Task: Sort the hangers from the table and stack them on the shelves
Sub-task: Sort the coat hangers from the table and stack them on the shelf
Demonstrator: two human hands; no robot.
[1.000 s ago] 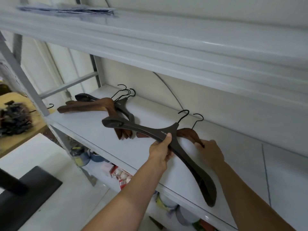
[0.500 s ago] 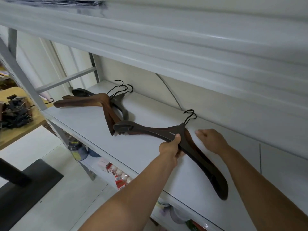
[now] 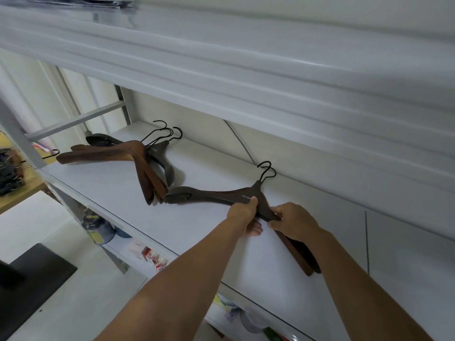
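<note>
A dark brown wooden hanger (image 3: pixel 211 194) lies on the white shelf (image 3: pixel 197 225), stacked on a lighter brown hanger (image 3: pixel 299 257) whose right arm shows beneath it. Their black hooks (image 3: pixel 267 169) sit together near the back wall. My left hand (image 3: pixel 245 214) grips the stack just left of its neck, thumb on top. My right hand (image 3: pixel 294 221) grips the right arm of the stack close beside it. Further left on the shelf rests a separate pile of brown and dark hangers (image 3: pixel 138 158) with hooks pointing back.
An upper shelf (image 3: pixel 221 70) overhangs closely above. A lower shelf holds jars and small boxes (image 3: pixel 150 254). At far left a wooden table (image 3: pixel 14 190) carries a dark heap of clips. A grey shelf upright (image 3: pixel 17 136) stands at left.
The dark hanger has been lowered onto the lighter one so the hooks line up. My right hand moved from beside the hangers onto their right arm and closed on it.
</note>
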